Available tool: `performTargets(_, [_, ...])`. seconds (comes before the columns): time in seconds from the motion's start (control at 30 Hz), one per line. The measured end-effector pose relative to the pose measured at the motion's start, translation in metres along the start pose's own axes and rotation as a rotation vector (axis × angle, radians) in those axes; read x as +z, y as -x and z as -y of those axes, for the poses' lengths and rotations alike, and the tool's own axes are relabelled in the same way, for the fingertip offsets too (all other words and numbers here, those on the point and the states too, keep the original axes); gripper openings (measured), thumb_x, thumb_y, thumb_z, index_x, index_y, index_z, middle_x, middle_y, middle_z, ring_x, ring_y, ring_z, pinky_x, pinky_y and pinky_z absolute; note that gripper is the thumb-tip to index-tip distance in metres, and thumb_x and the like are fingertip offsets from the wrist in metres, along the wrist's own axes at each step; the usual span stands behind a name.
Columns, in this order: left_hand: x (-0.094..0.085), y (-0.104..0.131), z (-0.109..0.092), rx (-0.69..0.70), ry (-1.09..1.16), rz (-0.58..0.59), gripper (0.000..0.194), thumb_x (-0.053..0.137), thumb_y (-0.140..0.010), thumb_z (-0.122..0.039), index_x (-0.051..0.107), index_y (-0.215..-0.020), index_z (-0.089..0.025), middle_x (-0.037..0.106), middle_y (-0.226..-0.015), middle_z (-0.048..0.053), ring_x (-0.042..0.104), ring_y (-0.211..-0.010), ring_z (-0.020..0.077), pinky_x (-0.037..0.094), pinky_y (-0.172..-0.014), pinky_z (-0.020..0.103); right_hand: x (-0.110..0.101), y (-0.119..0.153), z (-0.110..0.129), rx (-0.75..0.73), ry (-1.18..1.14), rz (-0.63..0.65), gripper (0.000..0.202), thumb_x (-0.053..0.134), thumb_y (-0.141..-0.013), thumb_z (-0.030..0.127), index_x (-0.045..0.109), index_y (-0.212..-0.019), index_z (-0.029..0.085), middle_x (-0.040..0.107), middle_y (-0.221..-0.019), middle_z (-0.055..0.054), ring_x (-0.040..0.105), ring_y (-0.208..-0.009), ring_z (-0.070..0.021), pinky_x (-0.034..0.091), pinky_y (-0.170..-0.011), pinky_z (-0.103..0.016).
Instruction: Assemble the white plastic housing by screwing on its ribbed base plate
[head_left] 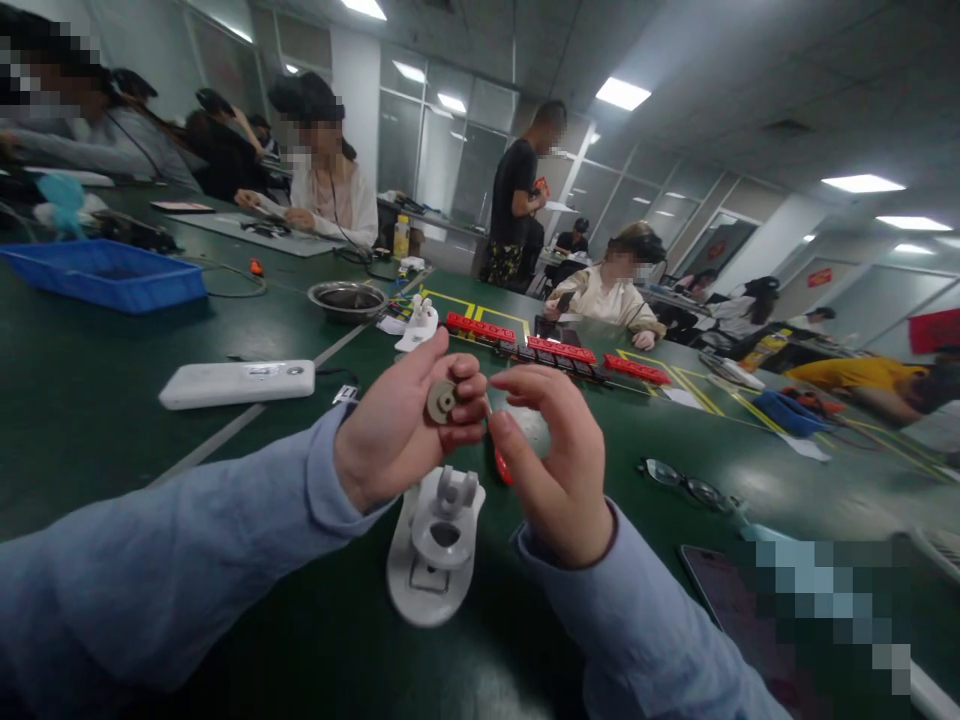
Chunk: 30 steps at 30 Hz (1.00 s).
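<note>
My left hand (409,425) is turned palm up with its fingers curled around a small olive-tan round disc (442,402) with a raised hub and a centre hole. Just to the right, my right hand (559,450) is held up with its thumb and fingers apart, and nothing shows between them. Below both hands, a white plastic stand (433,590) with an oval base, a round opening and upright lugs rests on the table. A red object (502,467) is partly hidden behind my right hand.
Beyond my hands stand another white stand (420,325), a metal bowl (347,298) and red slotted racks (561,350). A white power strip (238,384) and blue tray (105,280) are left; glasses (682,482) and a phone (739,625) right. Other people sit around.
</note>
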<state>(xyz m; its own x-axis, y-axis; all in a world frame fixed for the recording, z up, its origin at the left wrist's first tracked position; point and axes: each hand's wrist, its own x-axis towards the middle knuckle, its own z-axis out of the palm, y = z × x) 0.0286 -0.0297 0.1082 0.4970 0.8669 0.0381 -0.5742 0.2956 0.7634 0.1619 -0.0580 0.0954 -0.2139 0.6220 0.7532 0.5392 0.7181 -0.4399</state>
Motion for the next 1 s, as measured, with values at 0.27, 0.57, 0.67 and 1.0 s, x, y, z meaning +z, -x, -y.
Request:
performTargets(0.27, [0.022,0.029,0.012,-0.141,0.044,-0.084,0.044,0.01,-0.085,-0.043,0.041,-0.067,-0.018,0.039,-0.059,0.0,0.044,-0.055,0.0107,0.036,-0.044,0.021,-0.004,0.003,0.028,-0.2,0.198,0.177,0.013,0.06,-0.07,0.024,0.057,-0.082,0.02,0.053,-0.101,-0.006,0.044,-0.099,-0.0198,0.037,-0.086,-0.035])
performTargets(0.57, [-0.086,0.001,0.012,-0.23,-0.076,-0.268,0.013,0.034,-0.078,-0.007,0.045,-0.084,-0.012,0.036,-0.057,-0.004,0.036,-0.045,0.0038,0.03,-0.041,0.014,-0.019,0.004,0.024,-0.029,-0.049,0.087,0.008,0.056,-0.073,0.025,0.053,-0.073,0.018,0.056,-0.073,0.0,0.051,-0.069,-0.0113,0.043,-0.062,-0.025])
performTargets(0.67, [-0.123,0.007,0.025,-0.298,-0.608,-0.297,0.022,0.032,-0.076,-0.014,0.046,-0.093,-0.011,0.03,-0.052,-0.006,0.028,-0.039,0.0054,0.024,-0.038,0.017,-0.02,0.004,0.018,-0.003,-0.064,0.114,0.008,0.057,-0.073,0.025,0.054,-0.073,0.018,0.056,-0.071,0.001,0.051,-0.065,-0.0097,0.043,-0.06,-0.023])
performTargets(1.0, [-0.079,0.02,0.054,0.176,-2.115,0.298,0.045,0.043,-0.071,-0.046,0.054,-0.102,-0.016,0.058,-0.061,0.006,0.051,-0.053,0.0175,0.035,-0.053,0.028,-0.046,-0.001,0.009,0.226,-0.193,0.189,0.015,0.058,-0.071,0.032,0.057,-0.07,0.017,0.052,-0.059,0.003,0.046,-0.05,-0.0068,0.036,-0.044,-0.019])
